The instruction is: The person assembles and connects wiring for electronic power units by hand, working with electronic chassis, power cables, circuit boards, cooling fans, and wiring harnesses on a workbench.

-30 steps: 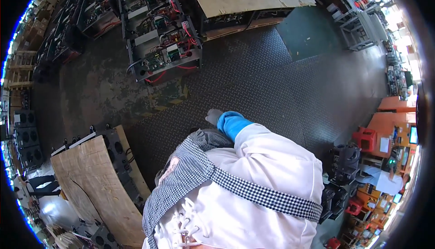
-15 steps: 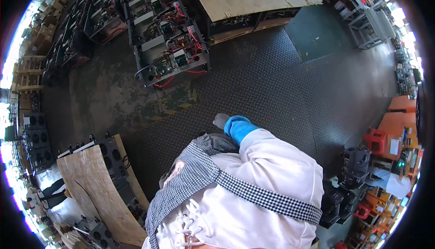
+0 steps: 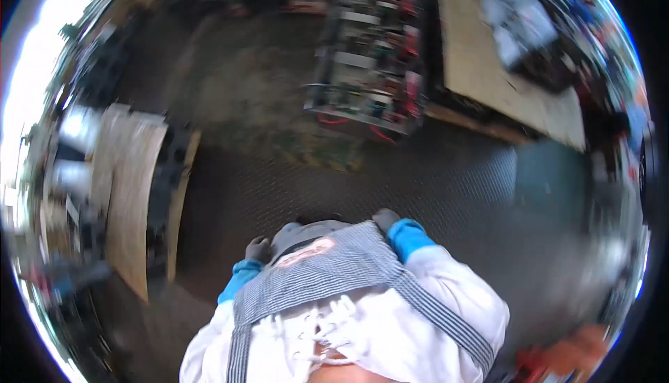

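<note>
My left hand point(image 3: 258, 249), in a grey glove below a blue cuff, hangs beside the chequered apron point(image 3: 334, 271) at my waist. My right hand point(image 3: 385, 219), also grey-gloved with a blue sleeve cover point(image 3: 410, 238), is at the apron's other side. Nothing shows in either hand, but motion blur smears the fingers, so I cannot tell whether they are curled. Ahead of me stands a row of open metal chassis point(image 3: 362, 115) with circuit boards and red cables.
A plywood-topped stack point(image 3: 132, 188) of fan-fitted dark units is on the left. Another plywood sheet point(image 3: 481, 62), bearing a dark unit, lies at the far right. Textured metal flooring point(image 3: 432, 181) stretches in front. An orange-red object point(image 3: 571, 355) is at the lower right.
My view has turned left, so the chassis row and plywood have shifted right in the picture. My left hand has come into sight; my right hand now sits further right.
</note>
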A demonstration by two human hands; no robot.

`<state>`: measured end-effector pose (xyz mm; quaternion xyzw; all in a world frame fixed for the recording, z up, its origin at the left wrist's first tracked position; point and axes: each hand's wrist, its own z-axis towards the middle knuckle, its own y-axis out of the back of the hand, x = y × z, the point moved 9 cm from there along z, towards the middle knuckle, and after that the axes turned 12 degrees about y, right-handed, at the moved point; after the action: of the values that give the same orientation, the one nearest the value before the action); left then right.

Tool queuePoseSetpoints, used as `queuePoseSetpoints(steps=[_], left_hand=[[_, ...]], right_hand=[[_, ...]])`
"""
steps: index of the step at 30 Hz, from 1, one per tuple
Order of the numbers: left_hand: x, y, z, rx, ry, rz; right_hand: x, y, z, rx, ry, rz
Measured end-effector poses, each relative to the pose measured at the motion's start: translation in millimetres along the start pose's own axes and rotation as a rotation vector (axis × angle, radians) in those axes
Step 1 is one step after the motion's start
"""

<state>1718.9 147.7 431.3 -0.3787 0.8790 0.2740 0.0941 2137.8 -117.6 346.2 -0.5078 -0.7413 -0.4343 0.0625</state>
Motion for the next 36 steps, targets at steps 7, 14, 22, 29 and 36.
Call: queuePoseSetpoints(steps=[7,14,22,29,36], left_hand=[[143,-17,154,0.062,0.155,-0.161],[-14,-59,133,0.117,0.123,0.219],[-122,-35,198,0.174,-0.030,-0.026],[-144,-15,236,0.112,0.000,-0.057],[-80,-124,243,0.078,0.052,0.028]], right_hand=[[31,7,62,-0.076,0.060,-0.088],[125,89,73,0.026,0.141,0.033],[151,115,114,-0.152,-0.001,0.468],[107,95,126,-0.010,-0.041,0.127],[-32,115,190,-0.116,-0.002,0.299]])
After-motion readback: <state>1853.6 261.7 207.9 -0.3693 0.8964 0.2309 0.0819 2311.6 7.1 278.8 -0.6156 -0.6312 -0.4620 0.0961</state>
